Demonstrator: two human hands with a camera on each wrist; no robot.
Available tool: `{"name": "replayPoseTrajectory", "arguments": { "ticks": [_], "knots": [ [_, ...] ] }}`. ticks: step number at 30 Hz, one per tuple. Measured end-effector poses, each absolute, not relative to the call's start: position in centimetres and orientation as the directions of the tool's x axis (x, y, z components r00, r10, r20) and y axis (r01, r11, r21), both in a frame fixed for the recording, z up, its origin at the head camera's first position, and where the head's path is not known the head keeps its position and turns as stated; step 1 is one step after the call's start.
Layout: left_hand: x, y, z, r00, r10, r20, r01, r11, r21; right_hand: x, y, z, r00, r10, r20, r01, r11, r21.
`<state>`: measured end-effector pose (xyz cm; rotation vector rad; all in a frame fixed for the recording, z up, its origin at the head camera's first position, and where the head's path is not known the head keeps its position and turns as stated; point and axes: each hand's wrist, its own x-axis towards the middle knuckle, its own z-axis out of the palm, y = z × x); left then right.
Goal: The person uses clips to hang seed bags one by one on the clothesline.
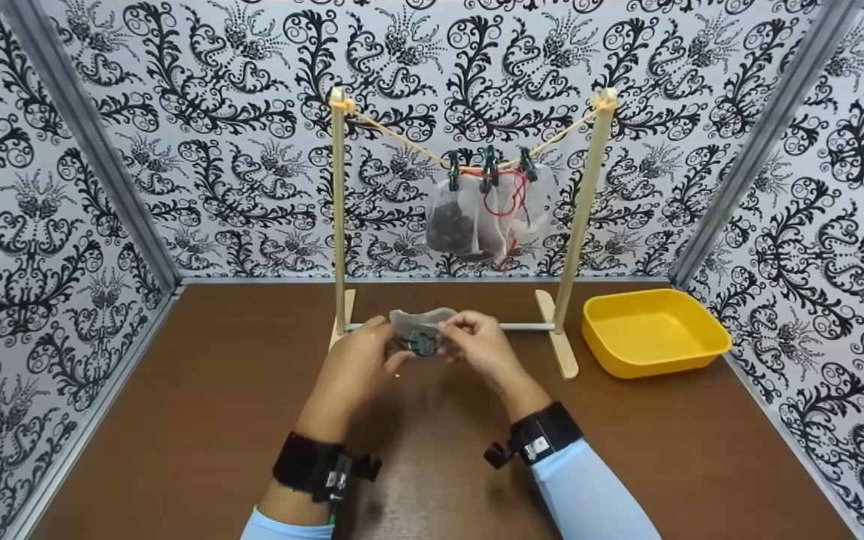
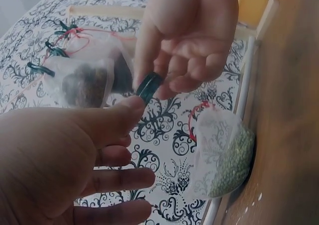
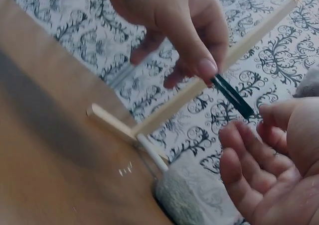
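Observation:
A dark green clothespin (image 2: 148, 87) is held between my two hands. My left hand (image 1: 361, 352) pinches one end between thumb and forefinger, its other fingers loosely spread in the left wrist view. At the opposite end, the thumb and forefinger of my right hand (image 1: 477, 345) grip the clothespin (image 3: 233, 98). Just beyond the hands sits a white mesh bag (image 1: 423, 318) with a red drawstring. Green grains or beans fill the lower part of this bag (image 2: 224, 160), which rests by the rack's white bottom bar (image 1: 522, 326).
Behind my hands stands a wooden rack (image 1: 586, 202) with a sagging yellow cord (image 1: 394, 135). Several mesh bags (image 1: 469, 225) with red strings hang there from green clothespins (image 1: 490, 169). A yellow basin (image 1: 653, 330) stands to the right on the brown table (image 1: 214, 405).

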<state>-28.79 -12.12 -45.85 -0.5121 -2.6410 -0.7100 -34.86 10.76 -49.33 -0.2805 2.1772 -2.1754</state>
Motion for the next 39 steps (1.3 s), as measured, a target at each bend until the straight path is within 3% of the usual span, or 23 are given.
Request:
{"name": "replayPoseTrajectory", "arguments": {
  "ticks": [4, 9, 17, 23, 27, 31, 39],
  "knots": [
    [-28.7, -12.5, -45.9, -0.841, 0.250, 0.480, 0.452, 0.812, 0.369, -35.9, 11.4, -50.6, -0.990, -0.054, 0.128, -0.136, 0.159, -0.978],
    [-28.6, -12.7, -45.9, -0.826, 0.266, 0.498, 0.480, 0.793, 0.374, -37.0, 12.1, -52.8, -0.998, -0.022, 0.054, -0.058, 0.316, -0.947],
    [-28.9, -13.0, -46.6, -0.806, 0.282, 0.520, 0.500, 0.794, 0.345, -38.9, 12.4, -53.9, -1.000, 0.008, -0.029, 0.030, 0.350, -0.936],
    [-28.9, -13.5, -46.3, -0.796, 0.259, 0.546, 0.491, 0.804, 0.334, -40.0, 12.1, -52.6, -0.999, -0.045, -0.020, -0.002, 0.439, -0.899],
    [-28.8, -13.6, -46.5, -0.798, 0.255, 0.546, 0.482, 0.814, 0.324, -39.6, 11.7, -51.3, -0.989, -0.080, 0.126, -0.149, 0.607, -0.780],
    [-28.6, -13.7, -46.8, -0.801, 0.235, 0.551, 0.458, 0.833, 0.310, -38.7, 10.9, -48.8, -0.940, -0.157, 0.302, -0.312, 0.750, -0.583],
    [-28.6, -14.0, -46.5, -0.817, 0.211, 0.536, 0.428, 0.845, 0.320, -36.6, 9.9, -40.6, -0.813, -0.325, 0.483, -0.479, 0.845, -0.237]
  ]
}}
